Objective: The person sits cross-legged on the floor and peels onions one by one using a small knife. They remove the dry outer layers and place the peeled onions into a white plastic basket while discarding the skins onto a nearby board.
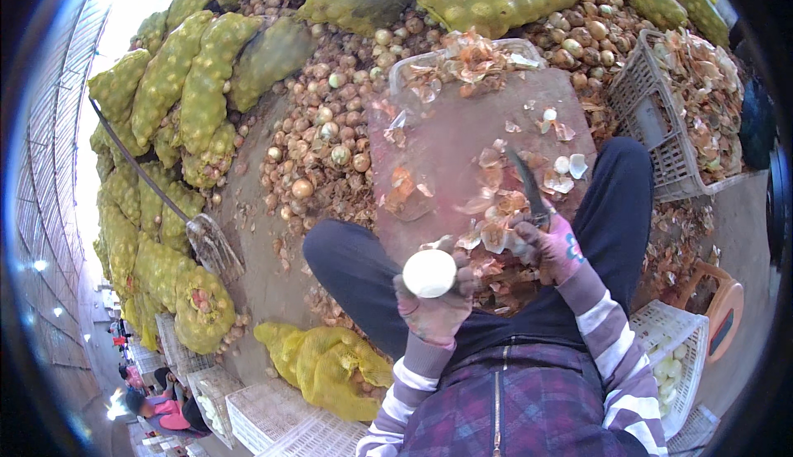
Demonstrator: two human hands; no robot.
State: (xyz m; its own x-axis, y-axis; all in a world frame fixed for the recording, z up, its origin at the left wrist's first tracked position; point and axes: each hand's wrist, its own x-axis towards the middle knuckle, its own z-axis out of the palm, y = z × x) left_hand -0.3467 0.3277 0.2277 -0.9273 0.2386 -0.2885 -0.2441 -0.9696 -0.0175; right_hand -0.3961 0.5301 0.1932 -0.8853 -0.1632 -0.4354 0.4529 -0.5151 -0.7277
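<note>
A peeled white onion (429, 273) rests in my gloved left hand (435, 314), raised over my lap with the fingers curled around it. My gloved right hand (551, 248) grips a knife (528, 183), its dark blade pointing up and away from me. The blade is apart from the onion. Beneath both hands lies a worn reddish board (427, 153), reaching between my knees. Loose onion skins (495, 234) are heaped on its near part, and several white onion scraps (562, 172) lie near its right edge.
Unpeeled onions (328, 141) cover the floor beyond and left of the board. A crate of skins (663, 122) stands at right, above an orange stool (712, 308) and a crate of peeled onions (672, 358). Yellow mesh sacks (204, 85) and a shovel (214, 246) are at left.
</note>
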